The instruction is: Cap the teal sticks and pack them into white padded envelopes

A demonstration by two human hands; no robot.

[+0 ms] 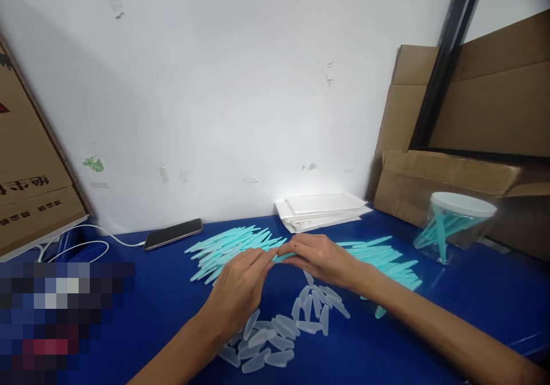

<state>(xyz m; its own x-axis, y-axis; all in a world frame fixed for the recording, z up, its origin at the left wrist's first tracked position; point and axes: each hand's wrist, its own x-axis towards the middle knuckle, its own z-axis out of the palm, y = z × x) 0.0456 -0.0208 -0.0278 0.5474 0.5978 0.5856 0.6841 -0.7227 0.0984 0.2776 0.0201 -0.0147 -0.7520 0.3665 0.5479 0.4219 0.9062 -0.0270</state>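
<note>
My left hand (243, 279) and my right hand (315, 256) meet over the middle of the table, fingers pinched together. Between their fingertips is a slim teal stick (286, 256), which looks like an eyebrow razor; most of it is hidden by the fingers. Behind my left hand lies a pile of similar teal sticks (232, 248). A second teal pile (382, 259) spreads beyond my right forearm and is partly covered by it. Translucent, blade-shaped plastic caps (281, 342) lie scattered below and between my hands.
On the blue table (146, 316), a phone (174, 234) with a white cable lies at the back left. Flat white packets (324, 204) are stacked by the wall. A clear tub (447, 230) with a white lid holds teal sticks at right. Cardboard boxes (447, 170) flank both sides.
</note>
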